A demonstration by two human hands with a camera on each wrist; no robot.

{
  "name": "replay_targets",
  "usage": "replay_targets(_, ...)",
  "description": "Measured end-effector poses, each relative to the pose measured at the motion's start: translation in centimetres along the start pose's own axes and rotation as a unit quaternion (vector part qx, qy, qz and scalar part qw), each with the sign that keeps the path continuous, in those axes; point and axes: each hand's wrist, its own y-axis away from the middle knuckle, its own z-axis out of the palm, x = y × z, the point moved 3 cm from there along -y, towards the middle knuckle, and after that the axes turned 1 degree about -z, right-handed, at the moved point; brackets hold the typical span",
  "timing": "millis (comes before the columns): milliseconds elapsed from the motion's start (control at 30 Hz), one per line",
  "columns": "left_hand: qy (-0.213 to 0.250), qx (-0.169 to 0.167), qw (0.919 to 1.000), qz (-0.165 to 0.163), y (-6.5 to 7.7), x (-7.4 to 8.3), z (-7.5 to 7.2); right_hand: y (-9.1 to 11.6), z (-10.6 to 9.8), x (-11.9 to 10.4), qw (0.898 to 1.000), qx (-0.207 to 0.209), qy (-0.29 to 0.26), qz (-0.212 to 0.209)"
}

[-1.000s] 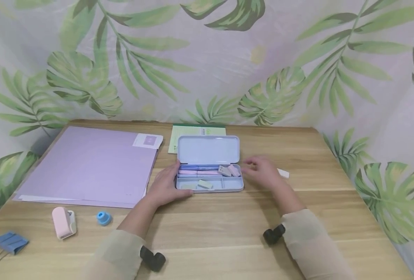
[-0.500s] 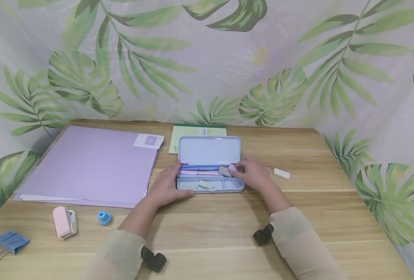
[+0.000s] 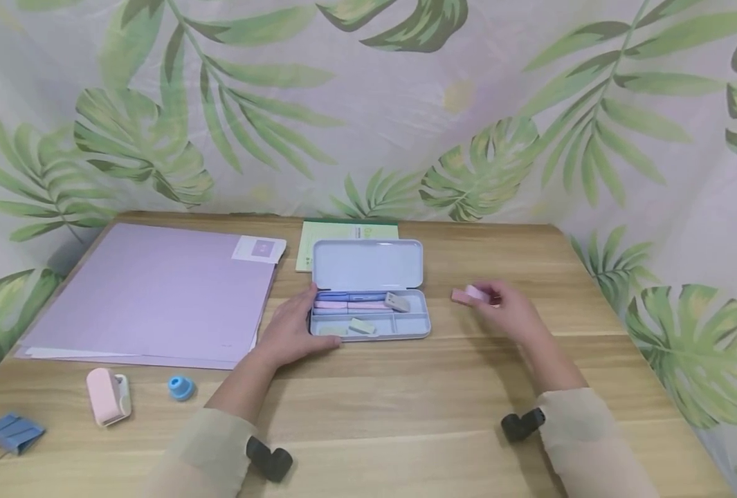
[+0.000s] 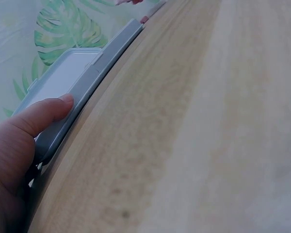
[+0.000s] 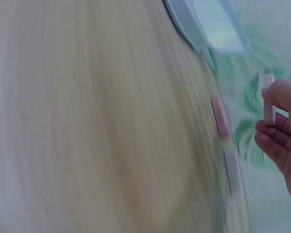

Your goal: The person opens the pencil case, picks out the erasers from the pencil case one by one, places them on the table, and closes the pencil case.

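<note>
A pale blue pencil case (image 3: 368, 266) lies with its lid up, holding several pens (image 3: 349, 304), a grey eraser (image 3: 396, 302) and a pale green eraser (image 3: 362, 326). My left hand (image 3: 290, 325) grips the case's left end, thumb (image 4: 48, 114) along the front edge. To the right of the case, my right hand (image 3: 510, 311) pinches a pale pink eraser (image 5: 268, 99) between thumb and fingers, above the table. Below it on the tabletop are a darker pink eraser (image 5: 220, 118) and a white eraser (image 5: 234, 170), which my hand hides in the head view.
A purple folder (image 3: 169, 297) covers the back left of the wooden table (image 3: 393, 408). Behind the case lies a green notepad (image 3: 306, 245). Nearer on the left are a pink stapler-like object (image 3: 108, 395), a small blue cone-shaped piece (image 3: 180, 388) and a blue binder clip (image 3: 13, 434).
My right hand reached into the case, took the pale pink eraser from its right end and moved right with it. My left hand has stayed on the case.
</note>
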Motion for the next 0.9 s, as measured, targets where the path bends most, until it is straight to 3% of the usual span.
replay_targets(300,-0.001,0.004,1.0000,-0.001,0.0,0.0,0.0,1.8,-4.5,6.6,0.998,0.026,0.008,0.055)
replay_targets(567,0.003,0.001,1.0000,0.000,0.0,0.0,0.1,2.1,-4.2,10.2,0.996,-0.010,0.010,0.091)
replay_targets(733,0.002,-0.001,1.0000,-0.003,0.0,0.0,0.1,1.9,-4.0,10.4,0.995,-0.022,0.014,0.095)
replay_targets(900,0.003,-0.005,0.9999,-0.008,0.0,-0.1,0.1,1.6,-3.9,7.6,0.996,-0.015,0.043,0.073)
